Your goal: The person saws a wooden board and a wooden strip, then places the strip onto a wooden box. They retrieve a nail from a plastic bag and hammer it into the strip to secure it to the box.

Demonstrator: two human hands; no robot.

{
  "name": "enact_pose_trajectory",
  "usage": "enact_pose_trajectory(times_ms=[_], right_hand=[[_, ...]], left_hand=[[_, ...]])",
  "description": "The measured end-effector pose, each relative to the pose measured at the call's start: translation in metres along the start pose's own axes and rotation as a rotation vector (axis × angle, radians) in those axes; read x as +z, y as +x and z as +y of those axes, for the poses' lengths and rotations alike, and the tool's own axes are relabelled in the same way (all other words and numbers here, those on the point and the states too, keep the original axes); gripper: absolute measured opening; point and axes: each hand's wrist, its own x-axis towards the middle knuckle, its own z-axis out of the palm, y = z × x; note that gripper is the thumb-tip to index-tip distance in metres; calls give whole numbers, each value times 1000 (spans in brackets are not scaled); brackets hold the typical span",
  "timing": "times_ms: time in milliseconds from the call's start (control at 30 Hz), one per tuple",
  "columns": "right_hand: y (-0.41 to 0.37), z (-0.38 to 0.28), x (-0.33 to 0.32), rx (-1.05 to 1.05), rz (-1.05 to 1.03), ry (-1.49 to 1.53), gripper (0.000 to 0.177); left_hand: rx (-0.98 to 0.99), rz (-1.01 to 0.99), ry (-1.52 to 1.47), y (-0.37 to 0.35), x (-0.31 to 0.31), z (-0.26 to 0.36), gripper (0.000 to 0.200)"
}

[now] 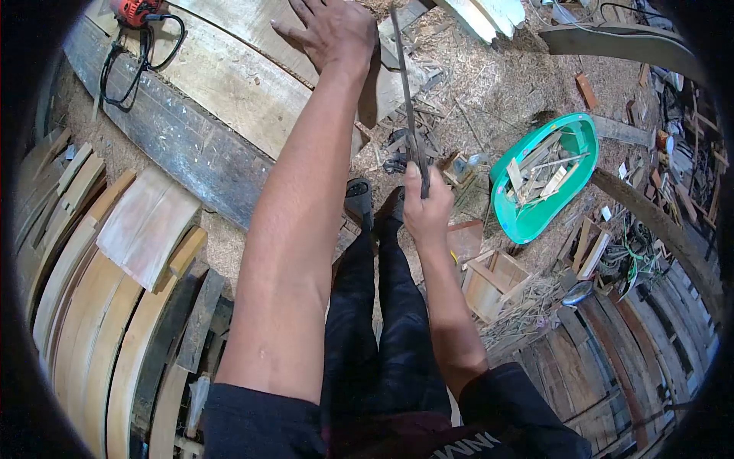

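Observation:
My left hand (332, 34) lies palm down on a pale wooden plank (264, 23), fingers spread. My right hand (428, 203) is closed around the lower end of a long, narrow, dark blade-like tool (407, 92). The tool points up and away, beside the end of the planks; its handle is mostly hidden in my fist, and I cannot tell its exact kind. A second pale plank (222, 76) lies alongside the first, both resting on a dark, worn board (176, 145).
A red power tool (136, 11) with a black cord sits on the planks at the upper left. Stacked boards (99, 306) stand left. To the right are a green plastic tub (527, 226) of wood scraps, a small wooden box (505, 271) and wood shavings (497, 84) on the floor.

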Motion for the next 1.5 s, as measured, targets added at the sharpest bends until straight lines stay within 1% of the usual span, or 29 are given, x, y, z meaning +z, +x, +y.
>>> enact_pose_trajectory(times_ms=[67,100,167,200,233,267,333,367,467,533,600,667,733,767,867,900,967,1000,1033,1133,1167,1200,1267,1300,1367,1400,1467,1500], right_hand=[[-21,4,-6,-16,24,11,29],[-23,5,-5,-80,63,66,30],[-7,4,-2,-33,32,20,30],[3,-1,-1,-1,16,-6,29],[16,-9,4,8,9,18,30],[12,-6,3,-13,19,13,30],[-1,-2,3,-65,48,13,31],[-13,-5,-2,-35,50,43,31],[-7,-3,-7,23,5,17,30],[5,-6,-2,-19,12,5,28],[11,-4,3,-69,12,25,26],[-8,-1,-4,-59,35,37,28],[-16,-1,-4,-100,75,90,30],[-9,-7,-5,-80,62,85,27],[26,-24,-2,55,-72,-40,26],[22,-11,4,-79,0,-63,25],[-2,7,-1,-101,24,12,26],[-14,2,-6,-108,34,48,27],[-15,-3,-5,-179,103,89,29],[22,-19,-2,-21,-16,-16,25],[29,-17,4,-4,-20,29,25],[25,-17,4,-9,-7,28,26],[-8,-13,-4,-8,21,23,28],[-23,-10,-9,-16,14,15,29],[-10,-6,-4,-14,4,50,31],[-10,-8,-5,8,3,62,32],[7,-15,-1,-20,-5,42,30],[16,-19,0,-32,-3,29,29]], left_hand=[[-8,19,-6,-3,1,2,63],[-7,24,-10,1,1,3,63],[-4,15,-11,-2,3,2,63],[-2,-21,-13,-4,2,1,63],[-8,-56,-12,-3,0,-1,63],[-8,-86,-17,0,0,0,63],[-4,-31,-19,-3,-2,3,63],[1,-22,-8,-6,-2,3,63],[11,15,7,2,-1,1,63],[9,-16,16,-7,0,-1,63],[-4,-38,15,-1,1,1,63],[-7,-44,7,-6,-1,3,63],[-11,-12,9,-2,-4,5,63],[-15,-16,30,-2,-5,6,64],[-20,-39,14,-3,-6,5,65],[-18,-33,15,-1,-6,5,65],[-11,-25,16,-2,-5,5,64],[-4,-23,13,-5,-3,4,63],[-6,-3,9,-2,-1,4,63],[-4,-28,-32,-5,1,4,62],[-12,-34,-46,-2,-1,2,62],[-9,-31,-35,1,-3,4,62],[-3,-38,-10,-3,-8,5,63],[29,-36,-59,-4,-7,3,64],[84,-13,-157,0,-7,-2,66],[54,-40,-122,-3,-7,1,65],[-26,-77,-39,0,-7,4,63],[-28,-74,-44,-2,-7,4,63]])
